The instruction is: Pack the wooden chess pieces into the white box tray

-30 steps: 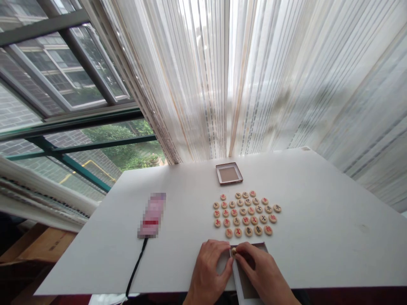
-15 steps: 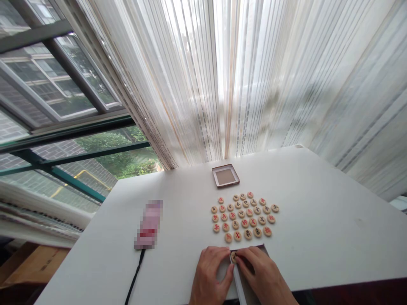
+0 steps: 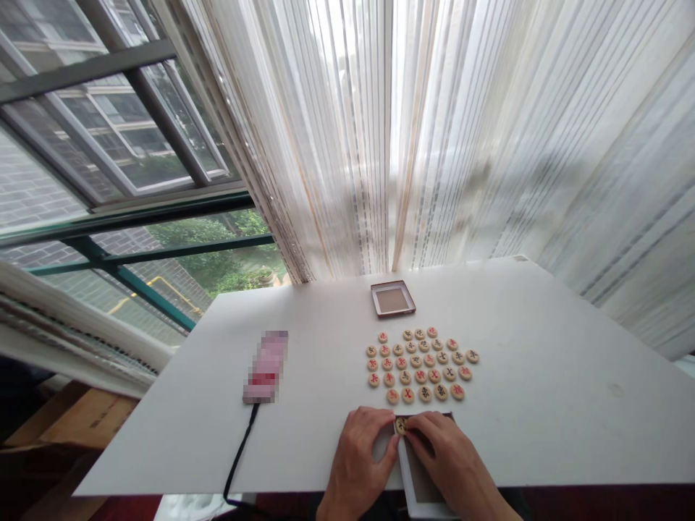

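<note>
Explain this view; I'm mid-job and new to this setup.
No machine: the work is bare-handed, filmed by one head-worn camera looking downward. The fingers of the right hand hold a round pale wooden piece in the corner of a shallow white-walled box; the left hand is at its left side. Beyond, on the white table, lie round wooden pieces with red or black characters and a square brown-rimmed tray. Leftward, a blurred pink oblong trails a black cable.

bright daylight comes through the striped curtain [image 3: 347,166], almost white at top, and the pink object [image 3: 266,365] is pixelated coarsely.
</note>
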The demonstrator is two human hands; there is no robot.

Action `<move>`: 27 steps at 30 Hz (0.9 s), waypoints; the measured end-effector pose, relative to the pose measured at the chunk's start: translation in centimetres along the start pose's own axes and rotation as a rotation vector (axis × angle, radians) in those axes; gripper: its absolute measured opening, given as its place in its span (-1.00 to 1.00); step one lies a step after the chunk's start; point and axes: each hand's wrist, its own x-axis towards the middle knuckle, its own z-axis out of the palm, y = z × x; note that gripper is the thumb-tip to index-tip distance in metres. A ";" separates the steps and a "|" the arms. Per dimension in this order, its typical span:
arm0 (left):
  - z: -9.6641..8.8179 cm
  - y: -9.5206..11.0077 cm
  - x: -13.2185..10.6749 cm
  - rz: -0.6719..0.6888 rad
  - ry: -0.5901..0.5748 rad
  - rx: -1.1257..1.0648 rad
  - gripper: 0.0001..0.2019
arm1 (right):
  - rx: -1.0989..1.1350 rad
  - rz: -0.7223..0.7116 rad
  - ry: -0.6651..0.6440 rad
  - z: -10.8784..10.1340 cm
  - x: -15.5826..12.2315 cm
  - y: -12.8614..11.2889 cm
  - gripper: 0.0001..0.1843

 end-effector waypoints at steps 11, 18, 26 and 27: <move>0.4 -0.5 -0.1 0.105 0.006 0.057 -0.74 | 0.042 -0.085 0.070 -1.7 -0.6 1.8 -0.85; -0.9 1.1 0.1 0.100 -0.082 0.104 -0.70 | -0.072 -0.177 0.298 -2.9 -1.8 4.2 -0.85; -0.9 1.1 0.2 0.097 -0.111 0.110 -0.67 | -0.121 -0.109 0.309 -2.5 -2.6 5.3 -0.77; -0.9 1.1 0.2 0.090 -0.117 0.109 -0.67 | -0.115 -0.103 0.312 -2.4 -2.5 5.3 -0.77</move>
